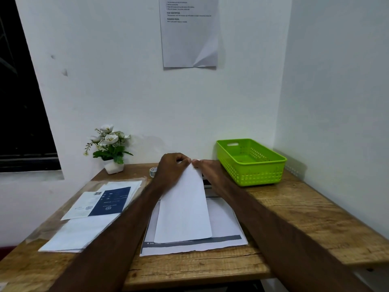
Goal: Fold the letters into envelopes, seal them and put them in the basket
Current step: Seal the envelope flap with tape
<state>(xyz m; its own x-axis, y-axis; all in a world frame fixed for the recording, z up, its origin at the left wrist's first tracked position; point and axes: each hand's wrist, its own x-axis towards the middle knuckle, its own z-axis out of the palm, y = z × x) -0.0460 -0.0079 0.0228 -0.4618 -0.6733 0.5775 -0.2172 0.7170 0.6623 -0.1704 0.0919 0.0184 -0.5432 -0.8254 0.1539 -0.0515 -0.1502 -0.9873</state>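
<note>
A white folded letter (184,209) lies lengthwise on a larger printed sheet (223,224) in the middle of the wooden table. My left hand (171,167) and my right hand (207,170) meet at the letter's far end, each pinching that edge between fingertips and thumb. A stack of white papers or envelopes (84,228) lies at the left, with a blue and white printed leaflet (103,202) on top. The green plastic basket (251,163) stands at the back right with nothing visible inside.
A small pot of white flowers (110,148) stands at the back left by the wall. A roll of clear tape (153,171) sits just behind my left hand. A printed notice (189,32) hangs on the wall. The table's front edge (189,279) is near me.
</note>
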